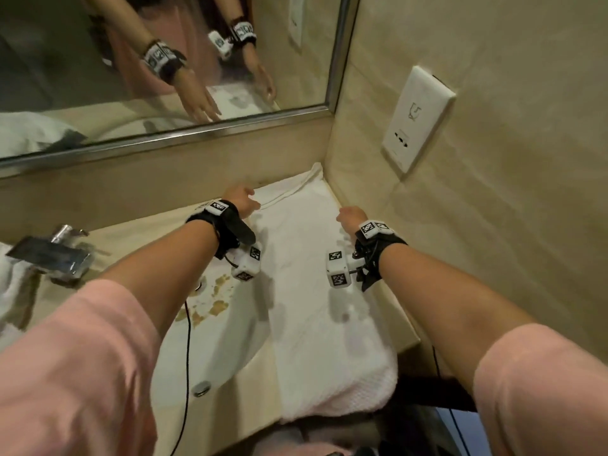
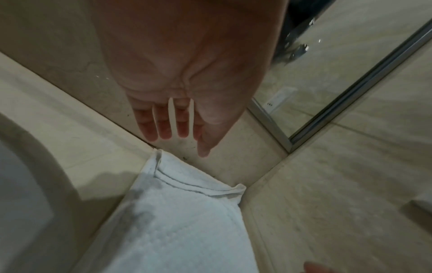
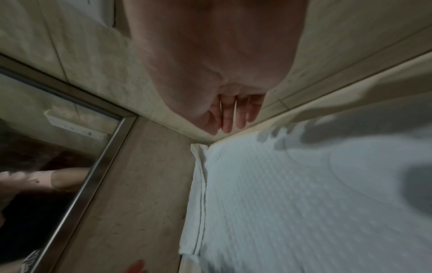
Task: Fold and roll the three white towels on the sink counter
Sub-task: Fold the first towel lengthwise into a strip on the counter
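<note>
A white towel (image 1: 316, 291) lies folded into a long strip on the beige counter, running from the back corner to the front edge, where its near end hangs over. My left hand (image 1: 241, 197) hovers at the towel's far left corner (image 2: 163, 166), fingers straight and spread, holding nothing. My right hand (image 1: 350, 215) is over the towel's right side near the wall, fingers (image 3: 230, 114) straight and together above the cloth (image 3: 304, 203), casting a shadow on it. Another white towel (image 1: 13, 291) is bunched at the far left edge.
The white sink basin (image 1: 210, 327) with brown stains sits left of the towel, a chrome faucet (image 1: 52, 255) beyond it. A mirror (image 1: 158, 60) spans the back wall. A white outlet plate (image 1: 416, 120) is on the right wall, which borders the towel closely.
</note>
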